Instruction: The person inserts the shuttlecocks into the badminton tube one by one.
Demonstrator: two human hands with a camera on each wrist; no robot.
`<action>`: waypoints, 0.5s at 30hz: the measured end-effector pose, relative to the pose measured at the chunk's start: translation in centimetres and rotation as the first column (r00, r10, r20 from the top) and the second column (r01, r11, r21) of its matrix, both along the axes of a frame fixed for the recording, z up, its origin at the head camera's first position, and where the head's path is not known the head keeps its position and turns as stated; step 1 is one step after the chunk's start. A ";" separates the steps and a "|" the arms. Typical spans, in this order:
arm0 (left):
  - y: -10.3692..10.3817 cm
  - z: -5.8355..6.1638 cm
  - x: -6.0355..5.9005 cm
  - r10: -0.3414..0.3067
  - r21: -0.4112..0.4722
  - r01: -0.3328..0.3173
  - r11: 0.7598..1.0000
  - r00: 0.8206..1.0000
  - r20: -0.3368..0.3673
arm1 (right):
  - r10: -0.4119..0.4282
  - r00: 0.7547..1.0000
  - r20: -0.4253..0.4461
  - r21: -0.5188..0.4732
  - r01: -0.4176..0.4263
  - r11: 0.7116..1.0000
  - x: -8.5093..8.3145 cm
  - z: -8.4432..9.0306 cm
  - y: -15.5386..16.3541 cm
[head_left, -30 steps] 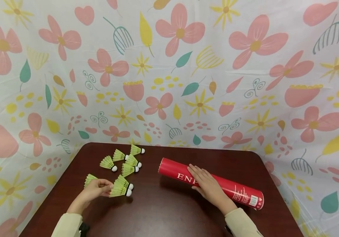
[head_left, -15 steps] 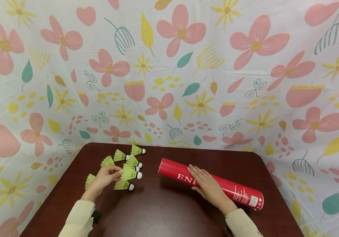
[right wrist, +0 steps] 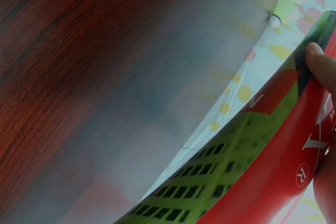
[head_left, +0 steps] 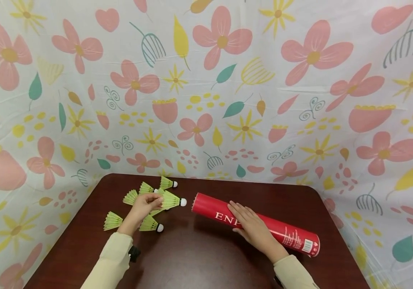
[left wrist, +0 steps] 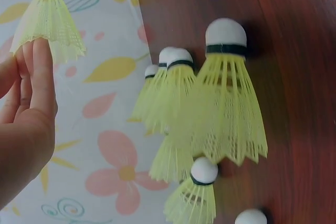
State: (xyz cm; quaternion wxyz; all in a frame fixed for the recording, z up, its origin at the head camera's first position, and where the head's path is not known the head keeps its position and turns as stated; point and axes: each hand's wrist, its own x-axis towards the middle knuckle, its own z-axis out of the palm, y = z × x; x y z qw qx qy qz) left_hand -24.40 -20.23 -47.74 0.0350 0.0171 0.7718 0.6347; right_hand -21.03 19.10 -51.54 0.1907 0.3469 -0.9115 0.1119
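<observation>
My left hand (head_left: 142,208) pinches a yellow shuttlecock (head_left: 171,198) by the rim of its skirt. Its white cork points right, toward the left end of a red shuttlecock tube (head_left: 210,208), with a small gap between. In the left wrist view, thumb and fingertips hold that shuttlecock (left wrist: 50,17) with its cork upward. My right hand (head_left: 255,228) lies across the middle of the tube, fingers over the top and thumb on the near side. In the right wrist view, the thumb presses the printed red and green tube wall (right wrist: 252,171).
More yellow shuttlecocks lie on the left of the dark wooden table (head_left: 199,257), one nearer (head_left: 149,223), one far left (head_left: 112,221), one at the back (head_left: 166,183). Some are partly hidden behind my left hand. A flowered cloth (head_left: 206,100) hangs behind the table.
My left hand has lifted the shuttlecock off the near one and carried it right and back toward the tube's end. The right hand stays on the tube.
</observation>
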 end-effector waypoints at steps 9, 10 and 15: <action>2.2 -0.5 -1.2 -0.030 -0.004 0.030 1.000 1.000 -0.005 | 0.022 1.000 0.020 -0.016 -0.022 1.000 -0.1 0.0 -0.2; 2.5 -0.6 -1.3 -0.034 -0.013 0.034 0.999 0.999 -0.011 | 0.023 0.999 0.024 -0.021 -0.022 1.000 -0.1 0.0 -0.3; 3.8 -0.7 -1.4 -0.051 -0.029 0.050 0.998 0.998 -0.023 | 0.022 0.999 0.033 -0.010 -0.022 1.000 -0.2 0.0 -0.5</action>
